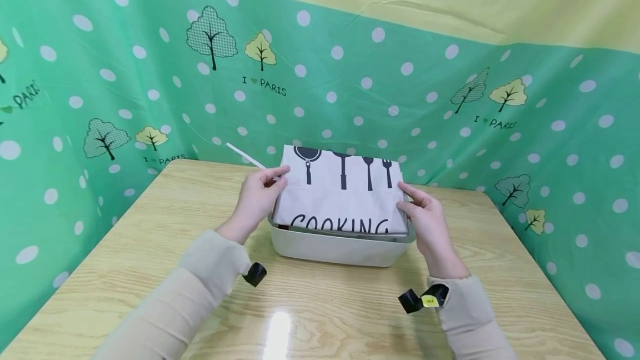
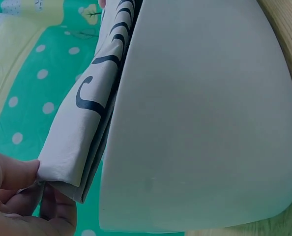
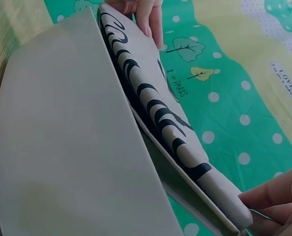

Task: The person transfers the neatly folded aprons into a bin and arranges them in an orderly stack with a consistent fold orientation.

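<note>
A folded white cloth (image 1: pixel 325 196), printed with dark kitchen utensils and the word COOKING, lies over the top of a white plastic bin (image 1: pixel 330 248). My left hand (image 1: pixel 257 196) pinches its left edge between thumb and fingers. At the opposite edge, my right hand (image 1: pixel 425 213) pinches the cloth the same way. The left wrist view shows the layered fold of the cloth (image 2: pixel 72 142) beside the bin's wall (image 2: pixel 200 123). In the right wrist view, the cloth slants along the rim, with a gap beneath it. Most of the bin's inside is hidden.
A thin white strip (image 1: pixel 245 155) sticks out up and left behind my left hand. The bin stands on a wooden table (image 1: pixel 200 210). A green and yellow printed curtain (image 1: pixel 350 82) hangs close behind the table and along both sides.
</note>
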The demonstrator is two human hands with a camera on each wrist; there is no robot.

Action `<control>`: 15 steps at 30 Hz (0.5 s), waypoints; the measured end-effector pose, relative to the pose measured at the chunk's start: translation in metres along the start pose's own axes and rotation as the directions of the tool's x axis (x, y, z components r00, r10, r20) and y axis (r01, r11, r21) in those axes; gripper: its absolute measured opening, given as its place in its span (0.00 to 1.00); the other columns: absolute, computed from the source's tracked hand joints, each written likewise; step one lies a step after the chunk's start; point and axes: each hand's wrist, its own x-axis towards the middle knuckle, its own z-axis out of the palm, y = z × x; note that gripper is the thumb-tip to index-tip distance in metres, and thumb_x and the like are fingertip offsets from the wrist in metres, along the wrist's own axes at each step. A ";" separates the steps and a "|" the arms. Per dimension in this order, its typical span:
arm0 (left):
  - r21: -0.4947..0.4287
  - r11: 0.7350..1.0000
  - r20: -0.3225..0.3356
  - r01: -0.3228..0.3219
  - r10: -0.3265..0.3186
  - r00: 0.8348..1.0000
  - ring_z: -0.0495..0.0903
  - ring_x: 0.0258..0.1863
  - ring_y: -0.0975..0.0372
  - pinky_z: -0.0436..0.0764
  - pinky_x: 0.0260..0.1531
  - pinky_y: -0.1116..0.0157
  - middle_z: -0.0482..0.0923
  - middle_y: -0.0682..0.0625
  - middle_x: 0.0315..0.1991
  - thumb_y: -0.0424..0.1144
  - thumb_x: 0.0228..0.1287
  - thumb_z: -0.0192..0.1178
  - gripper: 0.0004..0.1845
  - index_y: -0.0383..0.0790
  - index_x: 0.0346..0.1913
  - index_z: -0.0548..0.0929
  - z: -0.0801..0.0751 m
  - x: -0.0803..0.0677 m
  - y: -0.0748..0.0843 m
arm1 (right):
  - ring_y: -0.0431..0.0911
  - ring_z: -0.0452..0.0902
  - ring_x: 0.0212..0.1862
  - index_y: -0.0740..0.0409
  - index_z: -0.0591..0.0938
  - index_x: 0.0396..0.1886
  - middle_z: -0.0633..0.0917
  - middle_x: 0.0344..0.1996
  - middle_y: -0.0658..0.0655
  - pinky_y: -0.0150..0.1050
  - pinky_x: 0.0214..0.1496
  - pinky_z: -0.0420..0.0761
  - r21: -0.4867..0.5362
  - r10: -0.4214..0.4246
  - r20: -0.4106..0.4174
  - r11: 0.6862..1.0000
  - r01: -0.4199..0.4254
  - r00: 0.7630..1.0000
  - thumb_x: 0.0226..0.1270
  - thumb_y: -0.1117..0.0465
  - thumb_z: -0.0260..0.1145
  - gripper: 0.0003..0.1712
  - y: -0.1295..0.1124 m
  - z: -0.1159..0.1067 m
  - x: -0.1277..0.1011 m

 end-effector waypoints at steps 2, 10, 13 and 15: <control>0.006 1.000 0.006 -0.003 0.003 1.000 0.76 0.52 0.54 0.80 0.55 0.59 0.78 0.39 0.57 0.33 0.74 0.53 0.19 0.40 0.65 0.78 0.001 0.000 -0.001 | 0.34 0.71 0.45 0.60 0.69 0.72 0.66 0.73 0.61 0.21 0.43 0.74 -0.001 -0.001 0.000 1.000 0.001 1.000 0.70 0.71 0.56 0.30 0.003 0.000 0.003; 0.036 0.999 0.001 -0.020 0.020 1.000 0.77 0.52 0.53 0.78 0.56 0.57 0.79 0.39 0.59 0.32 0.74 0.54 0.18 0.38 0.63 0.79 0.004 0.001 -0.005 | 0.45 0.67 0.60 0.61 0.70 0.71 0.67 0.73 0.61 0.33 0.59 0.72 -0.007 0.002 -0.024 1.000 -0.002 1.000 0.69 0.73 0.55 0.30 0.006 0.002 0.007; 0.043 0.999 0.006 -0.019 0.019 1.000 0.77 0.53 0.52 0.78 0.57 0.56 0.78 0.39 0.61 0.32 0.73 0.54 0.18 0.38 0.63 0.79 0.005 0.002 -0.007 | 0.51 0.64 0.68 0.61 0.67 0.73 0.64 0.75 0.60 0.42 0.71 0.67 -0.020 0.024 0.000 1.000 -0.024 1.000 0.71 0.72 0.53 0.30 0.006 0.002 0.008; 0.046 0.999 0.009 -0.015 0.014 1.000 0.77 0.54 0.52 0.78 0.58 0.56 0.76 0.40 0.63 0.32 0.73 0.54 0.18 0.37 0.63 0.79 0.005 0.002 -0.007 | 0.52 0.61 0.72 0.61 0.67 0.73 0.63 0.75 0.60 0.46 0.75 0.63 -0.018 0.033 0.007 0.999 -0.033 0.999 0.72 0.73 0.53 0.30 0.006 0.001 0.009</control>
